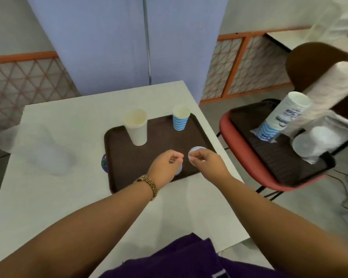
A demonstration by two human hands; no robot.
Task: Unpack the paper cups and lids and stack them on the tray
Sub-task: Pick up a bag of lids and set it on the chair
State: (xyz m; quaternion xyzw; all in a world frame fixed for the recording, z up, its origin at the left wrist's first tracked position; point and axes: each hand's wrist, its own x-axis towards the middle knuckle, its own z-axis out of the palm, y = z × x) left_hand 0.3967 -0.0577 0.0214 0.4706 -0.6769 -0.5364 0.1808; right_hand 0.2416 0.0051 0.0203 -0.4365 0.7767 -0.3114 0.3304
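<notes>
From the head camera, no writing can be read: the sleeve of cups (281, 119) on the chair (247, 157) at three o'clock carries dark print, too blurred to make out. That sleeve is clear plastic around a leaning stack with blue wavy stripes at its base; a plastic-wrapped stack of translucent lids (317, 141) lies beside it.

The tray (129, 163) is dark brown, rectangular with rounded corners, on a pale matte table (48, 197). On it at eleven o'clock stands a nested stack of plain cream paper cups (136, 127), tapered; at one o'clock, a shorter blue-and-white wavy-striped cup (180, 117).

Over the tray's near edge, the left hand (166, 163), with a gold link watch (148, 184), pinches a thin pale lid (179, 169) with curled fingers. The right hand (206, 160) pinches a round whitish lid (195, 150). A crumpled clear plastic wrapper (38, 151) lies at nine o'clock.
</notes>
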